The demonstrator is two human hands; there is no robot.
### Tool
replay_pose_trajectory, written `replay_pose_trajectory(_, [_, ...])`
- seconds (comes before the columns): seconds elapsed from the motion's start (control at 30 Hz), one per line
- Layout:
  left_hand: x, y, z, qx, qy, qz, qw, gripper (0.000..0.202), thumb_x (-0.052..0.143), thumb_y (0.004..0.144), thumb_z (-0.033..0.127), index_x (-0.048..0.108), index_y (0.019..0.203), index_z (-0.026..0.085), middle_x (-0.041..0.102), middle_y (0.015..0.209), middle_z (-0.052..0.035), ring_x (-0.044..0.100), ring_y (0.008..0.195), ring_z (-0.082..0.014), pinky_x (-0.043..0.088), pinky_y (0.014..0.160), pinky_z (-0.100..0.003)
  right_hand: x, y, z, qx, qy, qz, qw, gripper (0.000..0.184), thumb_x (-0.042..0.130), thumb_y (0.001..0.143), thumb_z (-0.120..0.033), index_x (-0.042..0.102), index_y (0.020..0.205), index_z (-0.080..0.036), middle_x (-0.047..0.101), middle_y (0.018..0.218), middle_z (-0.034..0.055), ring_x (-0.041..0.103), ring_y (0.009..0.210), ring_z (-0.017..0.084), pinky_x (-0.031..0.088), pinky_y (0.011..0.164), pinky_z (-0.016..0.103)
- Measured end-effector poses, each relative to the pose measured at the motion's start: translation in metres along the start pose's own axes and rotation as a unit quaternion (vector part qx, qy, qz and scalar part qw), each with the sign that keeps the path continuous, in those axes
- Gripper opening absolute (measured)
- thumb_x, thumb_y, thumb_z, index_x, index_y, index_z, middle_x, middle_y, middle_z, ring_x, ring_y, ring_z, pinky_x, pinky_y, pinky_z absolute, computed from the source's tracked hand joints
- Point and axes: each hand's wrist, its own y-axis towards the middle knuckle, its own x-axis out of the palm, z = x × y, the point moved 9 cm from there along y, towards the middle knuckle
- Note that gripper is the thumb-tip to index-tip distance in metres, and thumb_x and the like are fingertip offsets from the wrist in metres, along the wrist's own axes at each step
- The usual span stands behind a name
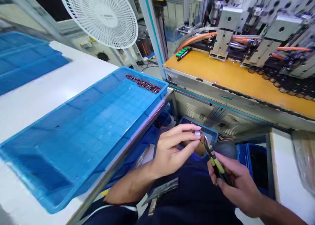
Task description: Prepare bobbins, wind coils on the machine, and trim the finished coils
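My left hand (169,149) pinches a small silvery cylindrical part (197,134) between its fingertips. Thin reddish wire seems to run from the part's right end. In my right hand (237,184) are cutting pliers (218,164) with green and black handles. Their jaws are close to the part's wired end; whether they touch it, I cannot tell. Beneath both hands, at my lap, is a blue bin (213,133) with something brown inside. At the far end of a large shallow blue tray (98,120), several small dark red and silvery parts (145,84) stand packed together.
The tray rests on a white table (81,66) at my left, with other blue trays (27,57) behind. A white fan (103,15) stands beyond it. Ahead is a machine with an orange-yellow top (221,74), bearing a marker (184,54). Blue bins (253,162) are low at right.
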Motion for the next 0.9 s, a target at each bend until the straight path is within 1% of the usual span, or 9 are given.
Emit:
replay_pose_trajectory(0.07, [0.000, 0.001, -0.001, 0.000, 0.003, -0.001, 1.000, 0.026, 0.069, 0.079, -0.002, 0.072, 0.099, 0.014, 0.072, 0.108, -0.0126, 0.070, 0.098, -0.0185, 0.056, 0.088, -0.031, -0.003, 0.003, 0.006, 0.031, -0.002, 0.009, 0.999, 0.054, 0.049, 0.090, -0.011, 0.051, 0.136, -0.038, 0.057, 0.084, -0.0018, 0.051, 0.068, 0.010, 0.047, 0.064, 0.022])
replay_pose_trajectory(0.17, [0.002, 0.001, -0.002, 0.013, -0.005, -0.015, 1.000, 0.027, 0.069, 0.079, -0.002, 0.070, 0.099, 0.015, 0.068, 0.111, -0.0112, 0.070, 0.096, -0.0179, 0.058, 0.086, -0.031, -0.007, 0.003, 0.013, 0.081, 0.008, 0.016, 0.997, 0.044, 0.053, 0.092, -0.017, 0.055, 0.133, -0.031, 0.056, 0.084, -0.0003, 0.050, 0.068, 0.010, 0.048, 0.064, 0.022])
replay_pose_trajectory(0.27, [0.004, -0.003, -0.001, 0.038, -0.032, -0.029, 0.998, 0.037, 0.071, 0.075, -0.005, 0.063, 0.104, 0.017, 0.059, 0.120, -0.0101, 0.071, 0.094, -0.0178, 0.061, 0.084, -0.032, -0.013, -0.003, 0.015, 0.108, 0.030, 0.016, 0.994, 0.045, 0.056, 0.093, -0.022, 0.052, 0.137, -0.033, 0.060, 0.093, 0.0016, 0.056, 0.075, 0.012, 0.052, 0.072, 0.024])
replay_pose_trajectory(0.37, [0.003, -0.006, -0.002, 0.050, -0.092, -0.023, 0.994, 0.057, 0.069, 0.073, -0.011, 0.050, 0.115, 0.022, 0.056, 0.123, -0.0092, 0.070, 0.104, -0.0220, 0.062, 0.087, -0.038, -0.017, -0.011, 0.011, 0.095, 0.044, 0.009, 0.995, 0.051, 0.056, 0.094, -0.021, 0.046, 0.141, -0.040, 0.062, 0.110, 0.0034, 0.063, 0.092, 0.014, 0.053, 0.089, 0.029])
replay_pose_trajectory(0.43, [0.004, -0.005, 0.000, 0.061, -0.114, -0.022, 0.991, 0.063, 0.066, 0.073, -0.014, 0.045, 0.119, 0.023, 0.060, 0.120, -0.0087, 0.068, 0.109, -0.0230, 0.061, 0.091, -0.041, -0.016, -0.016, 0.008, 0.079, 0.053, 0.000, 0.995, 0.056, 0.056, 0.094, -0.019, 0.042, 0.143, -0.043, 0.061, 0.118, 0.0040, 0.064, 0.102, 0.016, 0.051, 0.097, 0.033])
replay_pose_trajectory(0.5, [0.004, -0.005, 0.002, 0.076, -0.109, -0.021, 0.991, 0.065, 0.065, 0.073, -0.016, 0.043, 0.121, 0.022, 0.065, 0.116, -0.0086, 0.068, 0.111, -0.0227, 0.059, 0.095, -0.043, -0.014, -0.020, 0.004, 0.066, 0.062, -0.008, 0.996, 0.061, 0.055, 0.093, -0.014, 0.041, 0.143, -0.045, 0.061, 0.122, 0.0039, 0.063, 0.108, 0.017, 0.050, 0.101, 0.036])
replay_pose_trajectory(0.6, [0.005, -0.006, 0.002, 0.080, -0.096, -0.019, 0.992, 0.069, 0.065, 0.072, -0.017, 0.042, 0.124, 0.021, 0.068, 0.116, -0.0091, 0.068, 0.111, -0.0226, 0.057, 0.099, -0.044, -0.009, -0.020, 0.000, 0.049, 0.068, -0.016, 0.996, 0.068, 0.054, 0.090, -0.007, 0.040, 0.143, -0.047, 0.060, 0.124, 0.0035, 0.063, 0.110, 0.017, 0.049, 0.103, 0.037])
replay_pose_trajectory(0.7, [0.004, -0.009, 0.000, 0.073, -0.087, -0.014, 0.993, 0.072, 0.066, 0.070, -0.017, 0.043, 0.126, 0.021, 0.069, 0.116, -0.0088, 0.069, 0.109, -0.0222, 0.058, 0.098, -0.044, -0.006, -0.017, -0.003, 0.047, 0.065, -0.020, 0.997, 0.072, 0.053, 0.088, -0.003, 0.040, 0.144, -0.046, 0.061, 0.123, 0.0040, 0.064, 0.108, 0.017, 0.050, 0.102, 0.036])
replay_pose_trajectory(0.9, [0.003, -0.013, -0.004, 0.056, -0.090, -0.012, 0.994, 0.071, 0.066, 0.071, -0.017, 0.045, 0.127, 0.021, 0.070, 0.117, -0.0091, 0.070, 0.108, -0.0230, 0.061, 0.094, -0.044, -0.005, -0.013, -0.005, 0.043, 0.077, -0.027, 0.996, 0.070, 0.053, 0.089, -0.004, 0.039, 0.144, -0.045, 0.060, 0.122, 0.0044, 0.063, 0.106, 0.016, 0.050, 0.100, 0.034])
